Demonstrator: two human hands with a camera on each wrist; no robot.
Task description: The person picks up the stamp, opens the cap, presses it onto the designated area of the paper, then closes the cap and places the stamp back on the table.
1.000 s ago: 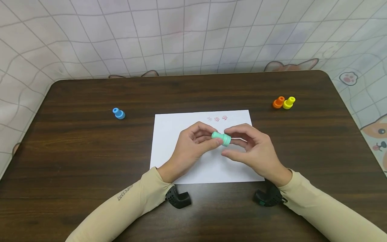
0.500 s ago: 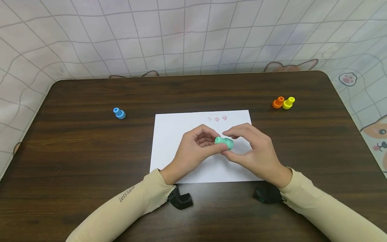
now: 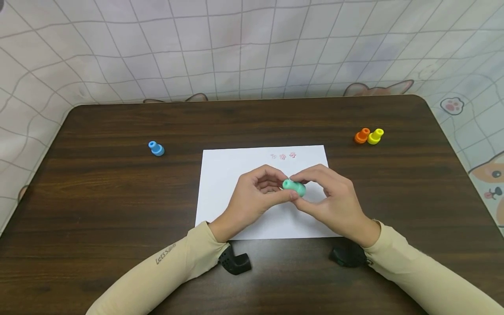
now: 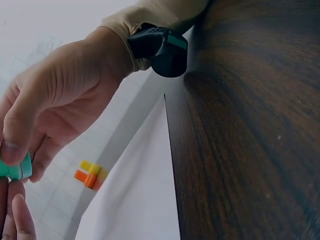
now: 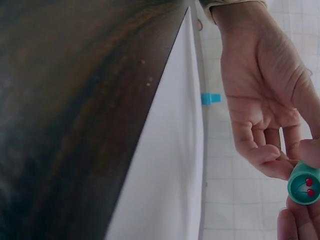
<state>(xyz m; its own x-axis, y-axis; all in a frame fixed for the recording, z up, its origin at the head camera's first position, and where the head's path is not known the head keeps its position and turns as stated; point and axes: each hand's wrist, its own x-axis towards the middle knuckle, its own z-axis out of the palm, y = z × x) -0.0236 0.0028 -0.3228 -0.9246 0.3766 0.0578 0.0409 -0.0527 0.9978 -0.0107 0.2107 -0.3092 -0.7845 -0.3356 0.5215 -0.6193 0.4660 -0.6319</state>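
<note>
Both of my hands meet over a white sheet of paper [image 3: 220, 183], around a small mint-green toy stamp [image 3: 294, 187] lying sideways above it. With thumb and fingers my left hand [image 3: 253, 194] pinches the stamp. On its other side my right hand [image 3: 332, 201] has thumb and index finger curled onto it, and the right thumb covers part of the stamp [image 4: 21, 169] in the left wrist view. Two red cherry-like dots show inside the round end of the stamp [image 5: 303, 189] in the right wrist view.
A blue stamp [image 3: 156, 148] stands on the dark wooden table [image 3: 98, 197] at the left. An orange stamp [image 3: 362, 136] and a yellow stamp [image 3: 376, 136] stand together at the back right. Three small red prints [image 3: 282, 156] mark the paper's top edge.
The green stamp has shifted slightly right and toward me, turning a little. My left hand moved along with it. My right thumb and index finger, spread apart before, have drawn in on it.
</note>
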